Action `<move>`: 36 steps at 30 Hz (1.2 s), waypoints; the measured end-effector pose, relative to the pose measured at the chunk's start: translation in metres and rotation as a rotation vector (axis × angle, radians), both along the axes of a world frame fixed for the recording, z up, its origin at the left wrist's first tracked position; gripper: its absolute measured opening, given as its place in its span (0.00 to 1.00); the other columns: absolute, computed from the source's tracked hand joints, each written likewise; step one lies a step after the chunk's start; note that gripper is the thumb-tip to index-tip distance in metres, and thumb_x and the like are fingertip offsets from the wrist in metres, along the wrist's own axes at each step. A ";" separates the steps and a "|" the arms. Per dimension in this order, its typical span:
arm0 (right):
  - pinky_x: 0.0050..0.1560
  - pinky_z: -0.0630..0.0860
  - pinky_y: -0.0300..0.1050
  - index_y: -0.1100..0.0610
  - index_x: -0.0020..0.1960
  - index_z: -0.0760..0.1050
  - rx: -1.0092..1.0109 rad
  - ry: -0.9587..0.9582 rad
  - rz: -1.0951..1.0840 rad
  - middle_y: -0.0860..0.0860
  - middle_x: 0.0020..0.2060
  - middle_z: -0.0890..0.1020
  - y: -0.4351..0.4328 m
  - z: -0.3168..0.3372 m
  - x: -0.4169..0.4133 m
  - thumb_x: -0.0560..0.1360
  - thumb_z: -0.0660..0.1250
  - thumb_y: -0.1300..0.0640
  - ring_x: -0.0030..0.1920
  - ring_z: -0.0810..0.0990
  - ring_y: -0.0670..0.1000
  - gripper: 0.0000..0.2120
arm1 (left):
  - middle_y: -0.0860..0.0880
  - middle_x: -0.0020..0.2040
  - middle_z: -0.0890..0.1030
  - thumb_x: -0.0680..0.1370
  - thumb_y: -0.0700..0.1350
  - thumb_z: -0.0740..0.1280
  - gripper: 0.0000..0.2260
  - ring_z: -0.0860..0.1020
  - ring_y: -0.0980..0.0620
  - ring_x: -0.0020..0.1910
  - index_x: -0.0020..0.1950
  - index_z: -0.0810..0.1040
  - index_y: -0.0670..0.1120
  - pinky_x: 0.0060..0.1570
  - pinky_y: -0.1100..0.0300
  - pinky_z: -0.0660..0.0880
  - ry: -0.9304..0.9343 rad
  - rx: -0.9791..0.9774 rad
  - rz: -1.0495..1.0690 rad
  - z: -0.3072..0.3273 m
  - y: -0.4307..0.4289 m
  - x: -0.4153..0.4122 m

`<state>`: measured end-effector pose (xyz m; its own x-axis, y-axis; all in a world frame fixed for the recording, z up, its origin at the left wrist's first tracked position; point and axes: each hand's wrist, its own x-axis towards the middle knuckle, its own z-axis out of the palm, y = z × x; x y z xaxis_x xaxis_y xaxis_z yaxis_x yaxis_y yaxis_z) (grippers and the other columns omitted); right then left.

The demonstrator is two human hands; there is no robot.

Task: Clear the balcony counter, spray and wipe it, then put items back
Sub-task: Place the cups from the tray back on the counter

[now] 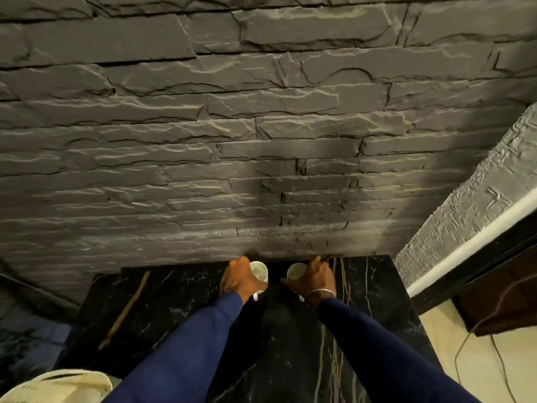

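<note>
The counter (162, 309) is black marble with pale and gold veins, and it runs up to a dark stone wall. My left hand (239, 279) grips a white cup (259, 271) at the counter's far edge, close to the wall. My right hand (315, 279) grips a second white cup (295, 271) just to the right of the first. Both cups stand upright with their openings facing up, a small gap between them. Whether they rest on the marble or hover just above it I cannot tell. Both arms wear dark blue sleeves, and the right wrist has a thin bangle.
A rough dark slate wall (232, 141) rises directly behind the counter. A textured grey wall (465, 205) with a white edge closes the right side. A thin cable (476, 344) trails over the pale floor at the right. A cream woven object (64, 385) sits at the lower left.
</note>
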<state>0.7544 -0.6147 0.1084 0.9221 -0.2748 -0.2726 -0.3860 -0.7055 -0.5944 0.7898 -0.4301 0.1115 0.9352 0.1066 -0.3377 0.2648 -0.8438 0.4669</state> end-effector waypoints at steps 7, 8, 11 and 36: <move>0.62 0.73 0.46 0.60 0.70 0.63 -0.024 0.050 -0.047 0.56 0.66 0.72 0.009 0.000 0.008 0.57 0.78 0.34 0.66 0.73 0.56 0.51 | 0.42 0.59 0.81 0.59 0.52 0.83 0.32 0.80 0.43 0.57 0.59 0.78 0.43 0.53 0.51 0.80 0.001 0.035 -0.018 0.000 0.001 0.000; 0.61 0.73 0.46 0.60 0.70 0.64 -0.030 0.052 -0.061 0.56 0.66 0.73 0.010 0.000 0.009 0.58 0.78 0.35 0.65 0.74 0.56 0.50 | 0.42 0.59 0.81 0.59 0.52 0.83 0.32 0.80 0.43 0.57 0.59 0.78 0.43 0.54 0.51 0.80 -0.001 0.046 -0.020 -0.001 0.000 -0.001; 0.61 0.73 0.43 0.59 0.69 0.66 -0.011 0.047 -0.087 0.54 0.66 0.75 0.011 -0.001 0.012 0.61 0.78 0.38 0.65 0.75 0.54 0.45 | 0.42 0.59 0.80 0.59 0.52 0.83 0.33 0.80 0.43 0.57 0.60 0.77 0.43 0.55 0.50 0.79 -0.009 0.075 -0.021 -0.006 0.000 -0.003; 0.52 0.77 0.50 0.55 0.78 0.52 -0.396 -0.139 0.067 0.62 0.65 0.72 0.017 0.023 -0.007 0.80 0.57 0.45 0.58 0.78 0.58 0.31 | 0.48 0.60 0.79 0.68 0.63 0.75 0.30 0.79 0.48 0.58 0.63 0.73 0.48 0.55 0.56 0.76 -0.191 0.163 -0.102 0.013 0.015 -0.018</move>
